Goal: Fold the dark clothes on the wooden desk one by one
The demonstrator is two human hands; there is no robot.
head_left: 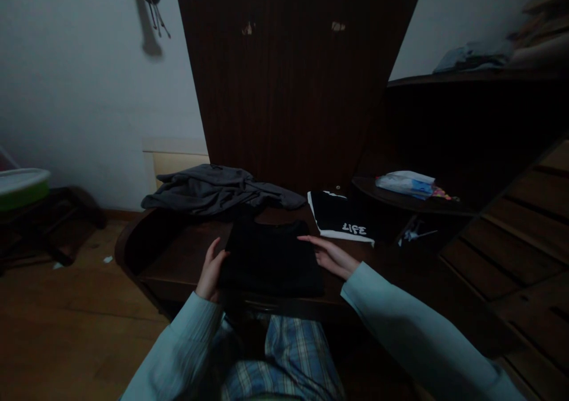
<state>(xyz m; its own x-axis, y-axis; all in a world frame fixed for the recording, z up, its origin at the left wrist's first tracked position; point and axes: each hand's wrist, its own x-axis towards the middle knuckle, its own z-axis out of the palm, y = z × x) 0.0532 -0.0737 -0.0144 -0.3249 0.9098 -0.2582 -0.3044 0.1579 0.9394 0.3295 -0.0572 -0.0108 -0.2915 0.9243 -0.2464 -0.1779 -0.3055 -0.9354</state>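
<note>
A folded black garment (271,258) lies near the front edge of a dark wooden bench, and its fine detail is lost in the dim light. At its left edge is my left hand (212,270), the thumb touching the cloth and a finger raised apart from it. My right hand (331,256) rests at the right side, its fingers stretched over the garment's edge. Just beyond it lies a folded black-and-white garment (340,216) with white lettering. A crumpled grey garment (213,188) is spread along the back of the bench.
Behind the bench (173,252) rises a tall dark wooden panel (288,80). To the right, a corner shelf (368,188) bears a blue-and-white plastic packet (406,183), and cloth lies on the shelf above. A green tub (24,190) with a pale lid sits on a stool at left.
</note>
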